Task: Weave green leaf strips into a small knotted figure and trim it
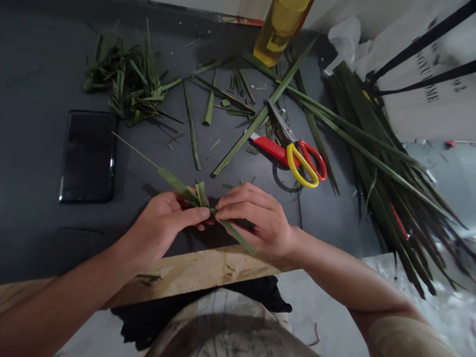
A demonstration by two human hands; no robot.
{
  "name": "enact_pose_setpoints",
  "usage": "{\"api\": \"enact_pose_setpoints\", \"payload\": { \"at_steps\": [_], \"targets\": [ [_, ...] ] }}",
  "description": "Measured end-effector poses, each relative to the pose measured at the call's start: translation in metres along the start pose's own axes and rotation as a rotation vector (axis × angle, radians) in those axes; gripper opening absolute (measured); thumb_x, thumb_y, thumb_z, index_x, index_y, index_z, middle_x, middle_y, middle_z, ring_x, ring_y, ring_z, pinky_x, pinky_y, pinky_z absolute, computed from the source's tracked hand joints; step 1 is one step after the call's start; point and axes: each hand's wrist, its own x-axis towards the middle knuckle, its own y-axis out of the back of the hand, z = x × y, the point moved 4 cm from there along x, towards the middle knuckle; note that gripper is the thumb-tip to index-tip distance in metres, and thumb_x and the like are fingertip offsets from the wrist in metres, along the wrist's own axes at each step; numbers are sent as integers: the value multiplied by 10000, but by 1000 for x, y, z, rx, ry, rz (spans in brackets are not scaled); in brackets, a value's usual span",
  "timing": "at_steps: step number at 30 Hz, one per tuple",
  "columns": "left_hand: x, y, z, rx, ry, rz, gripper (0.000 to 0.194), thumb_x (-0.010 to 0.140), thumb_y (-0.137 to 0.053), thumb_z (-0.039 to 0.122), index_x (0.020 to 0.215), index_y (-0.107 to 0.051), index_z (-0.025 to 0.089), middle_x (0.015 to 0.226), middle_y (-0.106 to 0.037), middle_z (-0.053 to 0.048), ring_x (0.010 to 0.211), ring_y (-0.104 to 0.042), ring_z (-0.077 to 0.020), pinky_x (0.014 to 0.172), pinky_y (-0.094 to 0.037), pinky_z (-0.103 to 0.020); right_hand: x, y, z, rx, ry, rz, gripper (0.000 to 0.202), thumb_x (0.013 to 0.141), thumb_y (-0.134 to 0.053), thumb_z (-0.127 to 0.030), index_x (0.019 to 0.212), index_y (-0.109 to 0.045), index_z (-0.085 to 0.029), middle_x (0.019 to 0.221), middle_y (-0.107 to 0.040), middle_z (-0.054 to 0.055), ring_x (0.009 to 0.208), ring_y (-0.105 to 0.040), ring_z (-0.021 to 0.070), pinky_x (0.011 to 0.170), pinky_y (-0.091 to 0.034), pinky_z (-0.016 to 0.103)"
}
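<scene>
Near the table's front edge, my left hand (pixel 165 224) pinches a folded green leaf strip (pixel 177 185) between thumb and fingers. A thin stem sticks out from the strip toward the upper left, and a short folded piece stands up by my left thumb. My right hand (pixel 257 217) is closed on the same leaf piece, its fingertips close to my left thumb. One flat end of the leaf runs down to the right under my right hand. The fingertips partly hide the fold between the hands.
Scissors (pixel 302 165) with red and yellow handles lie beside a red cutter (pixel 270 148). Behind are leaf scraps, a bundle of leaf pieces (pixel 133 83) and a yellow bottle (pixel 282 24). A black phone (pixel 87 156) lies left; long leaves (pixel 380 183) lie right.
</scene>
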Motion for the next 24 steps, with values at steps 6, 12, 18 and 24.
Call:
{"api": "enact_pose_setpoints", "payload": {
  "at_steps": [6,12,18,24],
  "targets": [
    [0,-4,7,-38,17,-34,224,632,-919,341,690,-738,222,683,-719,-14,654,-662,-179,606,-561,-270,-2,0,-2,-63,53,1,215,982,-646,-109,1131,-713,-248,1066,-801,86,994,-772,222,893,-641,401],
    [-2,-2,3,-82,79,-52,236,638,-949,268,692,-732,191,672,-729,0,640,-646,-135,623,-552,-226,2,-1,-5,-147,181,-13,212,912,-646,-64,1063,-715,-197,1002,-824,110,927,-778,220,874,-683,377],
    [3,1,-2,-28,-12,-53,213,679,-926,230,784,-744,195,748,-735,8,681,-654,-139,637,-571,-237,-3,-2,-4,-278,214,-35,193,910,-691,-98,1065,-719,-210,1039,-838,88,976,-776,240,875,-684,379],
    [-1,12,8,195,-220,174,206,692,-874,270,791,-711,191,765,-703,7,679,-689,-167,665,-621,-288,2,3,-6,-244,147,-30,227,954,-626,-111,1150,-719,-180,1178,-826,126,1053,-776,243,928,-664,410]
  ]
}}
